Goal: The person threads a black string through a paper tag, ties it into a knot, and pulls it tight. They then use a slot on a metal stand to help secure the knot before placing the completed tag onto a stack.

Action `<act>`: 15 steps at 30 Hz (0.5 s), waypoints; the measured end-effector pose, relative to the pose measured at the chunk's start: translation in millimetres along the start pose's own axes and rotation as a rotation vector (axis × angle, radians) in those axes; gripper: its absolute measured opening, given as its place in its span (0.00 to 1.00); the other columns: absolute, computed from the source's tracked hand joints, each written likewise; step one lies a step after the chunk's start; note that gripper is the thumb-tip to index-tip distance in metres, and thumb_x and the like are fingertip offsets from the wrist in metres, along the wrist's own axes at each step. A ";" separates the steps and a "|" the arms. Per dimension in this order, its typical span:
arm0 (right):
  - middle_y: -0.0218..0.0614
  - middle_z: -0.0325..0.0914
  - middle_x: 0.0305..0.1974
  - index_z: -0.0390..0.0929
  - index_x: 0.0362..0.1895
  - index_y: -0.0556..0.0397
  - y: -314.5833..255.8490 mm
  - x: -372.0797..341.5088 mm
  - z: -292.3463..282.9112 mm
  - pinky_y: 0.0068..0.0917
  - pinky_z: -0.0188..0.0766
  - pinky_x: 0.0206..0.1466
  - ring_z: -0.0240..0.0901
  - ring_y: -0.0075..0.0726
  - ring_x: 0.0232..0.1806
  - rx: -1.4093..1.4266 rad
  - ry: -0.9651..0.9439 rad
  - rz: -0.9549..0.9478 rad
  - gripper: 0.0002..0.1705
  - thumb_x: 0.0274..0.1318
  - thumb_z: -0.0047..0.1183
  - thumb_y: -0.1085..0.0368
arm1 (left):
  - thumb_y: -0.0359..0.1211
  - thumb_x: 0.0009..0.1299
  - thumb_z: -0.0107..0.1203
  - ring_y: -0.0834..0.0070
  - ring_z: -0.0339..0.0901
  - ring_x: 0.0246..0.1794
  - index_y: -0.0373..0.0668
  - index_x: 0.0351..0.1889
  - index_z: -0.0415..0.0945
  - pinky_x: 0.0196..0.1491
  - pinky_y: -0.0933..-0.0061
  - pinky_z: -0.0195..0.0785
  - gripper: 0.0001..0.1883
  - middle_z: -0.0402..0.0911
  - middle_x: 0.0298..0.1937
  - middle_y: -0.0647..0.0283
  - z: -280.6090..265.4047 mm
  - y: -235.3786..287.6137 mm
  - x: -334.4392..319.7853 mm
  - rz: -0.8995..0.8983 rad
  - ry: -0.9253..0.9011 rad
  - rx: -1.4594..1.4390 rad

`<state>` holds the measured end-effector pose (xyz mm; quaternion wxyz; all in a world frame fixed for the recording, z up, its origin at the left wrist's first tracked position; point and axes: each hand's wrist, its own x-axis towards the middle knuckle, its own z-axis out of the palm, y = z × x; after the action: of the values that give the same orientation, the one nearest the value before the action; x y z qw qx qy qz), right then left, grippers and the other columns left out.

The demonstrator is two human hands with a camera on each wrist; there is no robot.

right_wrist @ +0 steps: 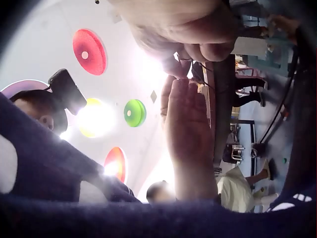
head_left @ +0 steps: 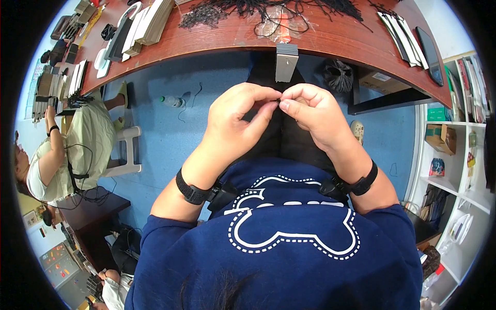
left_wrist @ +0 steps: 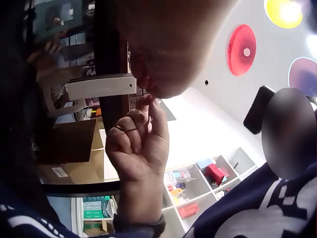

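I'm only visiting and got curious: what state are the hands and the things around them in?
Left hand: pinching the small dark piece
Right hand: pinching the same piece
Small dark piece: between both hands
Wristbands: strapped on
Bottle: capped, lying on the floor
Phone: flat on the table, dark side up
Black bag: bunched; tied or not, unclear

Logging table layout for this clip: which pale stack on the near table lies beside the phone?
The stack beyond the right hand, alongside the black phone; the other pale stacks lie beyond the left hand.
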<state>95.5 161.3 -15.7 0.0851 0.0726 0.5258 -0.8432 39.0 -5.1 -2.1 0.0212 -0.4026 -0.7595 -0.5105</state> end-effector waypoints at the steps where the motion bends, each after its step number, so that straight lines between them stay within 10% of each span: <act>1: 0.28 0.75 0.31 0.76 0.33 0.58 -1.3 -0.4 1.5 0.16 0.66 0.38 0.69 0.18 0.33 -0.001 0.002 0.004 0.04 0.51 0.54 0.72 | 0.21 0.55 0.56 0.74 0.74 0.31 0.40 0.39 0.75 0.34 0.79 0.69 0.13 0.75 0.32 0.61 1.8 -2.5 -1.6 -0.043 0.029 0.000; 6: 0.25 0.72 0.29 0.75 0.32 0.56 1.9 0.3 0.6 0.14 0.65 0.34 0.67 0.15 0.30 -0.095 -0.007 -0.061 0.02 0.52 0.52 0.72 | 0.23 0.61 0.54 0.83 0.72 0.32 0.39 0.41 0.66 0.36 0.84 0.66 0.11 0.73 0.32 0.68 9.8 -7.5 -6.6 -0.445 0.069 -0.602; 8: 0.23 0.70 0.26 0.75 0.32 0.55 11.2 3.6 -3.8 0.12 0.63 0.29 0.65 0.12 0.25 -0.548 0.091 -0.427 0.02 0.52 0.50 0.73 | 0.22 0.62 0.53 0.83 0.71 0.32 0.40 0.40 0.65 0.35 0.84 0.65 0.11 0.72 0.31 0.69 9.5 -8.0 -6.2 -0.475 0.062 -0.656; 15: 0.20 0.66 0.23 0.72 0.31 0.53 -2.2 -0.6 5.2 0.10 0.56 0.23 0.59 0.09 0.21 -0.097 0.004 -0.019 0.02 0.52 0.50 0.73 | 0.22 0.62 0.52 0.84 0.70 0.31 0.42 0.39 0.63 0.33 0.84 0.64 0.11 0.71 0.29 0.69 13.6 -10.2 -6.8 -0.452 0.105 -0.688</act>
<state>95.4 157.6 -11.3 0.0794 0.0650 0.5671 -0.8172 42.3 0.1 -19.4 -0.1881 -0.1828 -0.6119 -0.7462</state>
